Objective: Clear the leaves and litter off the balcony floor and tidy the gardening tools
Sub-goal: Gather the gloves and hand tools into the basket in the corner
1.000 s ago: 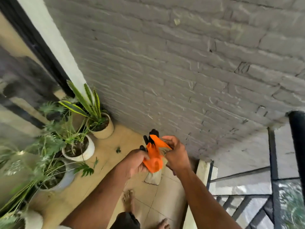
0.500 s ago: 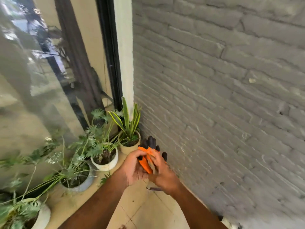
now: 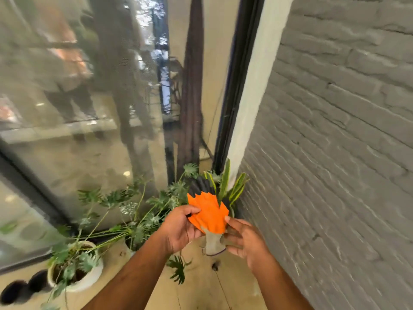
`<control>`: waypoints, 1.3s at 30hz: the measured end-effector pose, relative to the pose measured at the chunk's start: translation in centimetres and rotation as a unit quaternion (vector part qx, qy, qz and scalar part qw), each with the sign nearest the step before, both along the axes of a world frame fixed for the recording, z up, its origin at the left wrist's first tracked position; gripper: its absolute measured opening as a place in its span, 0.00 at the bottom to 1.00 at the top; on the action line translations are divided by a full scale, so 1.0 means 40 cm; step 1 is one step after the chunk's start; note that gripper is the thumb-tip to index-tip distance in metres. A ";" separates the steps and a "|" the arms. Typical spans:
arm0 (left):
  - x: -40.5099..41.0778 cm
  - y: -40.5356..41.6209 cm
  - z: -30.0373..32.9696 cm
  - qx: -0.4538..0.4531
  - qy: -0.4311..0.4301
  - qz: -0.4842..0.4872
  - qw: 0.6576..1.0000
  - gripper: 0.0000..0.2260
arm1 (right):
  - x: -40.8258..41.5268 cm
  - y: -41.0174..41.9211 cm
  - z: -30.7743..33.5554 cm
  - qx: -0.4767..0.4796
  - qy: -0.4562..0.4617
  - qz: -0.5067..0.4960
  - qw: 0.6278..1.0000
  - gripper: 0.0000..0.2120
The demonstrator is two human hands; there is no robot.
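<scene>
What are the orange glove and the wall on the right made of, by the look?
Orange glove: looks like knit fabric, matte, with a darker, probably rubbery coating on the fingers and a pale ribbed cuff; it creases softly between left hand and right hand. Wall: brick painted matte grey; courses and mortar joints show through.

the beige tiled balcony floor [image 3: 237, 287] lies bare in a strip from its near edge towards the far corner, between the grey painted brick wall [image 3: 335, 153] closing its right edge and the pots along its left edge. the large glass door with a dark frame [image 3: 89, 130] shuts off that left side. a white round pot with leafy green plant [image 3: 89, 276] stands near the left edge; its long stems [image 3: 116, 229] lean across towards a second pot, mostly hidden by foliage. a striped, sword-leaved plant [image 3: 232, 189] fills the far corner against the white door post [image 3: 257, 97]. a fallen green leaf [image 3: 178, 269] and a small dark scrap [image 3: 215, 266] lie on the open strip.
</scene>
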State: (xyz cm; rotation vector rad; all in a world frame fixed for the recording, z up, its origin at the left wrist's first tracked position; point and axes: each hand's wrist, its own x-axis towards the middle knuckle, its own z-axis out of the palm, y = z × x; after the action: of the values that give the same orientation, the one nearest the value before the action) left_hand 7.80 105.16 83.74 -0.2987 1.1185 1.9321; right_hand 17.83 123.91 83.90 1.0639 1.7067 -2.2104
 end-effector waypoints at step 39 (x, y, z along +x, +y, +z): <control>0.627 -0.598 -0.033 -0.018 -0.011 0.565 0.825 0.18 | 0.022 -0.827 -0.066 0.214 0.378 0.835 0.339 0.34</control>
State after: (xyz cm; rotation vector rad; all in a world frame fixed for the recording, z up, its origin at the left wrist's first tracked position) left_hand 32.89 81.23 82.40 -1.2202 1.0308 2.8884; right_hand 18.72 90.83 81.25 -1.5981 1.7514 -0.5133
